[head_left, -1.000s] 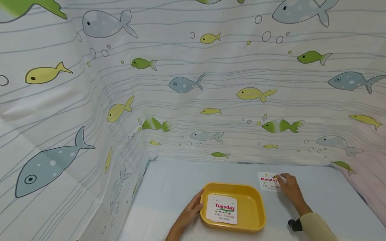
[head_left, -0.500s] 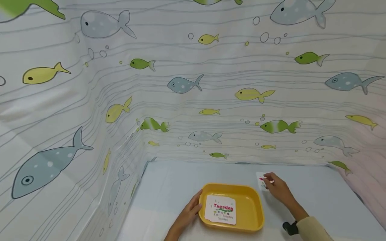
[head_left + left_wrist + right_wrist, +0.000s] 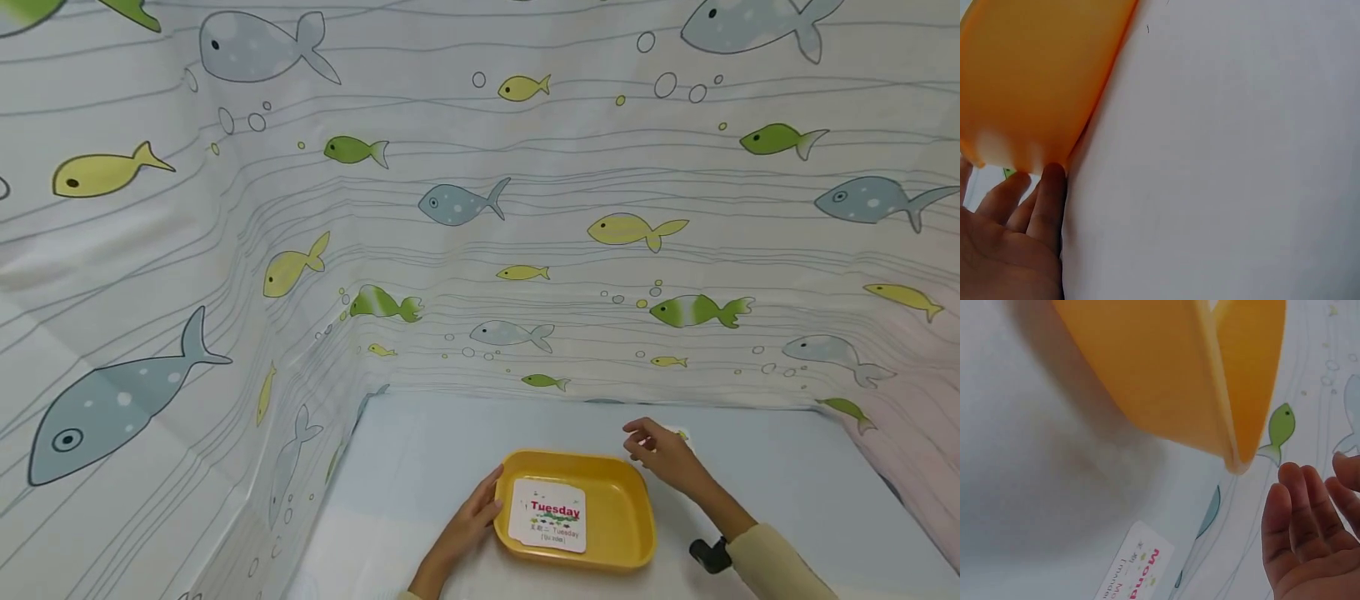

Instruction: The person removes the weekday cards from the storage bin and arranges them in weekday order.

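Note:
A yellow plastic tray [image 3: 634, 546] stands on the pale table, with a white "Tuesday" word card [image 3: 547, 529] lying in its left half. My left hand [image 3: 465, 527] holds the tray at its left end, and in the left wrist view its fingertips [image 3: 1052, 178] meet the outer wall. Above the tray's far right corner is my right hand [image 3: 663, 454], fingers loosely extended and holding nothing. In the right wrist view its fingers [image 3: 1310, 515] are apart from the tray. A "Monday" card [image 3: 1138, 565] lies on the table, mostly hidden behind the right hand in the head view.
White sheeting printed with fish [image 3: 450, 204] surrounds the table on the left, back and right. The pale tabletop [image 3: 420, 433] extends around the tray. A black device [image 3: 710, 556] is worn at my right wrist, by the beige sleeve [image 3: 776, 562].
My right hand has moved left from the Monday card to the tray's far right corner, leaving the card on the table. The left hand and the tray keep their places.

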`<action>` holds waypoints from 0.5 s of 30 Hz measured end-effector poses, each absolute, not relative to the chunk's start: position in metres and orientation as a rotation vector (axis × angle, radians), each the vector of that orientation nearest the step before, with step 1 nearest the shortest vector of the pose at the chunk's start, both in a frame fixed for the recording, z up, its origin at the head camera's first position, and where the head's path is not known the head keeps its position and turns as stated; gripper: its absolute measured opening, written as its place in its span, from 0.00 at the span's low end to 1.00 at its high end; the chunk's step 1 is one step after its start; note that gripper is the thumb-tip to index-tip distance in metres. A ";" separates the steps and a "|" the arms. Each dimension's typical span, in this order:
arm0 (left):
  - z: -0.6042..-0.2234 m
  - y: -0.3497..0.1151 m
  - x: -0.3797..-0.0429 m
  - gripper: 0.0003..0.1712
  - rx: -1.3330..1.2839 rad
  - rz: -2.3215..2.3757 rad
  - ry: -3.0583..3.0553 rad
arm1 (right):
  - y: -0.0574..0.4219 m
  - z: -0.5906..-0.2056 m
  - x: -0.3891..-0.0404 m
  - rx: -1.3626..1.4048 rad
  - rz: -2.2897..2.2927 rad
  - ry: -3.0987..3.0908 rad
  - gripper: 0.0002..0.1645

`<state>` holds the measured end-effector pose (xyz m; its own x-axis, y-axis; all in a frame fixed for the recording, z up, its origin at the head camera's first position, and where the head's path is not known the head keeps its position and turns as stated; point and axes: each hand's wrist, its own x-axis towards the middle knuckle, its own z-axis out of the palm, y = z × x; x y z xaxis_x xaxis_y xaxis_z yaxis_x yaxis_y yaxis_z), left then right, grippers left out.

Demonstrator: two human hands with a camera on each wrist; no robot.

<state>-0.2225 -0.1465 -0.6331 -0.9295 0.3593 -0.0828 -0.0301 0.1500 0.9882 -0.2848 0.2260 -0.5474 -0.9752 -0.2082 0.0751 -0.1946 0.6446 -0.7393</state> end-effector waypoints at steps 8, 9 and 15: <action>-0.633 -0.146 -0.224 0.31 0.321 1.847 2.140 | 0.202 -0.541 -0.283 -0.625 -1.214 2.706 0.10; -0.633 -0.147 -0.224 0.31 0.320 1.849 2.143 | 0.199 -0.541 -0.282 -0.663 -1.200 2.687 0.11; -0.633 -0.148 -0.224 0.32 0.345 1.855 2.132 | 0.183 -0.540 -0.283 -0.932 -1.139 2.543 0.09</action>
<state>-0.2240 -0.1477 -0.6333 -0.9283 0.3665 -0.0629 -0.0116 0.1406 0.9900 -0.2834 0.1831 -0.5401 -0.7804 -0.6216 0.0685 -0.4651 0.5037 -0.7280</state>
